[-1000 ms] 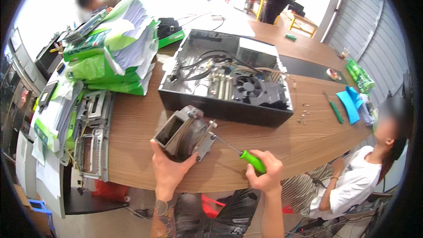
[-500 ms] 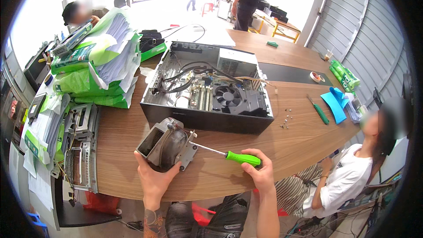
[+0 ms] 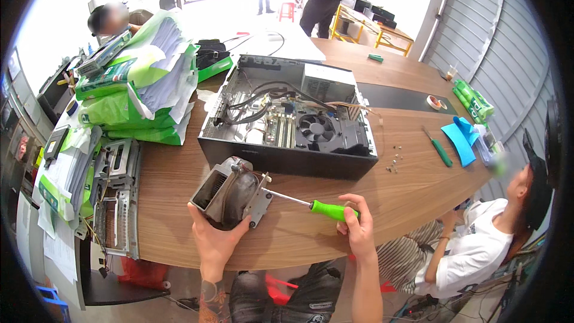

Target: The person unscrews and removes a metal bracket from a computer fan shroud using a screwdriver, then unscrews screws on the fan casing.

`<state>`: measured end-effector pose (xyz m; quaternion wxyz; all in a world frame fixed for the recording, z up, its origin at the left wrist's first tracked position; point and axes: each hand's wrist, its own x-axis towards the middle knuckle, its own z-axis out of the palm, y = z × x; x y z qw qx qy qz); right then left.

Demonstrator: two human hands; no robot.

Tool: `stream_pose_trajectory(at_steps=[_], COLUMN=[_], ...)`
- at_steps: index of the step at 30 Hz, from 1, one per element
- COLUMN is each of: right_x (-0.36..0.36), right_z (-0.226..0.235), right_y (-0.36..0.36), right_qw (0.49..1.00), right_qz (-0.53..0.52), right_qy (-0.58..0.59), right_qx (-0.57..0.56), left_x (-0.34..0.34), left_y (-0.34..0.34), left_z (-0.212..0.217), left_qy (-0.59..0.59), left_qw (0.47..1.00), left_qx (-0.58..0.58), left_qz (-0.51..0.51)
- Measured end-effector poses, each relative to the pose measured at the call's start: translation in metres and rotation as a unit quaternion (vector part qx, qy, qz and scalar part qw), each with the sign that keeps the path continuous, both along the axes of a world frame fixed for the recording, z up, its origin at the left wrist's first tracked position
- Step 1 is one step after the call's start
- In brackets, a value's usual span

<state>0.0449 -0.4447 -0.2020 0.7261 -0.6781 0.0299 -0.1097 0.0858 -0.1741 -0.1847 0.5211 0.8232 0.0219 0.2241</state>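
Observation:
My left hand (image 3: 216, 240) grips a dusty metal blower fan (image 3: 238, 196) from the near side, thumb and fingers spread around its base on the table. In my right hand (image 3: 359, 227) is a screwdriver (image 3: 327, 210) with a bright green handle, pinched at the handle's end. Its shaft points left, and the tip meets the bracket plate (image 3: 258, 206) on the blower's right side. Just beyond the blower lies an opened desktop computer case (image 3: 287, 160), showing a black cooling fan (image 3: 315, 129), cables and a power supply (image 3: 327, 84).
Loose screws (image 3: 394, 160) and a dark green screwdriver (image 3: 439, 147) lie to the right, near a blue piece (image 3: 459, 143) and a tape roll (image 3: 433, 102). Green-wrapped paper stacks (image 3: 128, 113) and metal frames (image 3: 116, 203) fill the left side. A person in white (image 3: 472, 233) sits close on my right.
My right fingers have shifted on the screwdriver handle, with the index finger more raised. The tip stays at the bracket. The view has shifted slightly, and the standing person in black has moved.

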Motion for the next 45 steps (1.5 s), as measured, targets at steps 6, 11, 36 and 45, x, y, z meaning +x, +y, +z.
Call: stream_pose_trajectory(at_steps=[6,11,36,45], right_x=[0.001,-0.002,-0.002,0.0], right_z=[-0.004,0.002,0.006,0.001], right_y=[-0.002,-0.003,-0.004,0.001], right_qw=[0.998,0.997,0.995,0.999], right_qz=[0.014,0.026,0.045,0.014], right_qy=[-0.042,0.01,0.034,0.02], right_qx=[0.05,0.07,0.089,0.049], left_x=[-0.001,-0.001,-0.001,-0.002], left_y=[0.002,0.001,0.0,0.0], left_z=[-0.01,-0.006,-0.006,-0.004], left_qy=[-0.005,0.033,0.01,0.008], left_qw=[1.0,0.999,1.0,1.0], left_qx=[0.01,0.024,0.018,0.014], left_qz=[0.004,0.013,-0.001,-0.004])
